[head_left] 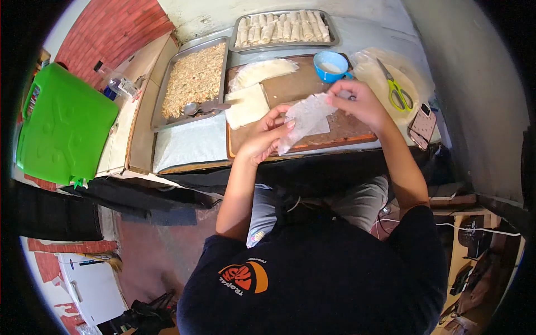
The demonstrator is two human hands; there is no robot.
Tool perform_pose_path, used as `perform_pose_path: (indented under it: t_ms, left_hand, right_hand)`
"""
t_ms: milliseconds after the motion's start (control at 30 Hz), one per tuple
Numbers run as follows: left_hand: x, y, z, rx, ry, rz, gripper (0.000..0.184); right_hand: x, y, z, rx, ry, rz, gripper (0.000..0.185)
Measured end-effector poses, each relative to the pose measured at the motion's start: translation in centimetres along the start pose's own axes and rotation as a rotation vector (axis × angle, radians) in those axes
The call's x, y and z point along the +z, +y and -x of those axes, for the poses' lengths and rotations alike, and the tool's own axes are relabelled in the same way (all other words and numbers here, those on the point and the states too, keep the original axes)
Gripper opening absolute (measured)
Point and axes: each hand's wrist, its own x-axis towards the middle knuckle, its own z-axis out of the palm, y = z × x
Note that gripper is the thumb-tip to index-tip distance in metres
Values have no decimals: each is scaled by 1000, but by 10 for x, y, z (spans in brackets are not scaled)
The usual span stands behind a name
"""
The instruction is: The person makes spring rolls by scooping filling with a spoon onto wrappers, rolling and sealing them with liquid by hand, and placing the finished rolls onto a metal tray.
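A thin, whitish spring roll wrapper (306, 118) is stretched in the air between my two hands. My left hand (265, 137) pinches its left end, and my right hand (360, 105) grips the upper right end. Below it lies a brown board (290, 89) with a lighter rim. Stacked wrappers (247, 106) rest on the board's left side, with more folded wrappers (265, 73) behind them. A blue cup (329, 62) holding something whitish stands just beyond my right hand. Part of another pale sheet (319, 127) shows on the board under the raised wrapper.
At the left, a metal tray (224, 67) holds crumbly filling with a spoon (191, 108). A back tray (337, 40) holds rows of rolls. Green-handled scissors (397, 95) lie on plastic at the right, near a phone (422, 127). A green container (64, 123) and bottle (120, 84) stand left.
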Motion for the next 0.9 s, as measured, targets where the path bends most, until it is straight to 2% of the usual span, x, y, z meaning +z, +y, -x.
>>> perform_pose_path:
  t_ms: [67,100,133,267,333,600,733,800,900]
  left_hand:
    - [-11,-5,1,17,62,-233,42]
    - [-15,-13,-2,147,96,-280,41]
    - [-16,-16,-5,188,141,-388,41]
    - [-4,-11,-8,302,354,-854,37]
    - [1,-12,-10,314,404,-998,35]
    - [-1,-25,-10,442,467,-1033,33]
    - [-1,-27,-6,476,487,-1057,28]
    - [-2,-26,-2,540,521,-1019,25]
    - [-3,-13,15,620,688,-1005,21]
  right_hand:
    - [1,38,4,-31,34,-20,17]
    - [5,47,9,-35,61,-34,17]
    - [9,58,12,-41,89,-47,18]
    - [23,66,18,62,175,234,22]
    - [28,73,17,-7,230,278,21]
    - [38,71,29,-88,349,460,22]
    - [40,71,34,-218,356,546,25]
    - [39,74,35,-231,330,631,28]
    - [36,56,26,-294,494,581,27]
